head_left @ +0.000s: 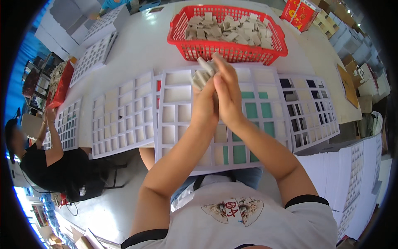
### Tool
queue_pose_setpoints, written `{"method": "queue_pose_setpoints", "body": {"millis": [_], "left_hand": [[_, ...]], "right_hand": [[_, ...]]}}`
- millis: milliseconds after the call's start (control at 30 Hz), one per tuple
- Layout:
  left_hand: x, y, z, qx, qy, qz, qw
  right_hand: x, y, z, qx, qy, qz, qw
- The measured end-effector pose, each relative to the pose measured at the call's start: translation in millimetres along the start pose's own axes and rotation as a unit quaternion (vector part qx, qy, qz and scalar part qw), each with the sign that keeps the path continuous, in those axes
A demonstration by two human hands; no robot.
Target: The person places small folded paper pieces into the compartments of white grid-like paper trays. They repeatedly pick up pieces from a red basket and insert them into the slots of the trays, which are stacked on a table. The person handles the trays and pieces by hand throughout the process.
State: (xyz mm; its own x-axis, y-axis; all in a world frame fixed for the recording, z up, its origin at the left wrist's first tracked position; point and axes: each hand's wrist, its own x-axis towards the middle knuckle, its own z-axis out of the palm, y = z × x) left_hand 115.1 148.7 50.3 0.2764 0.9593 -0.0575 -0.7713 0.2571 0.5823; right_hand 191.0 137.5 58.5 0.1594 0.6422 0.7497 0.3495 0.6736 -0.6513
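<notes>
My left hand (204,103) is closed around a bunch of small grey-beige flat pieces (202,77), which stick out past its fingers. Pressed against it is my right hand (228,91), its slightly blurred fingers curving over the same pieces. Some of the pieces are hidden between the palms. Both hands are raised over a white compartment frame (175,94) with rows of rectangular openings. Several openings at its right side show green (251,110); many others look cream or white.
Beyond the frame stands a red plastic basket (232,55) full of similar pieces (248,31). More white frames lie left (124,111) and right (307,110). A red box (297,16) is at the far right. On the left, a person in black (54,166) works beside another red basket (63,85).
</notes>
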Motion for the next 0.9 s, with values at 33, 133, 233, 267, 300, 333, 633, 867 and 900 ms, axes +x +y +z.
{"method": "queue_pose_setpoints", "body": {"millis": [33,133,233,267,300,333,633,867,900], "left_hand": [[19.6,1.0,12.2,0.012,-0.032,0.020,0.999],[92.0,16.5,43.9,0.051,-0.117,0.028,0.991],[156.5,21.3,78.8,0.090,-0.085,0.039,0.992],[179.5,20.8,80.8,0.108,-0.057,0.042,0.992],[202.1,14.8,84.2,0.123,-0.031,0.051,0.991],[223.2,10.1,85.5,0.154,-0.008,0.063,0.986],[301.5,40.8,63.4,0.206,0.162,0.049,0.964],[224.7,85.8,78.4,0.117,0.033,0.004,0.993],[215.2,90.8,74.1,0.171,0.036,-0.001,0.985]], "right_hand": [[16.1,7.7,-3.0,-0.018,0.020,-0.007,1.000],[78.6,27.8,-9.7,-0.012,0.078,-0.007,0.997],[135.0,69.8,-19.5,0.015,0.096,0.033,0.995],[150.0,86.8,-17.9,0.027,0.099,0.047,0.994],[162.7,100.1,-22.0,0.049,0.095,0.071,0.992],[174.3,110.9,-26.2,0.029,0.112,0.105,0.988],[180.4,235.9,-97.3,-0.267,0.045,0.286,0.919],[167.5,169.4,-77.4,-0.382,-0.009,0.092,0.919],[164.1,154.2,-66.7,-0.279,-0.023,0.064,0.958]]}}
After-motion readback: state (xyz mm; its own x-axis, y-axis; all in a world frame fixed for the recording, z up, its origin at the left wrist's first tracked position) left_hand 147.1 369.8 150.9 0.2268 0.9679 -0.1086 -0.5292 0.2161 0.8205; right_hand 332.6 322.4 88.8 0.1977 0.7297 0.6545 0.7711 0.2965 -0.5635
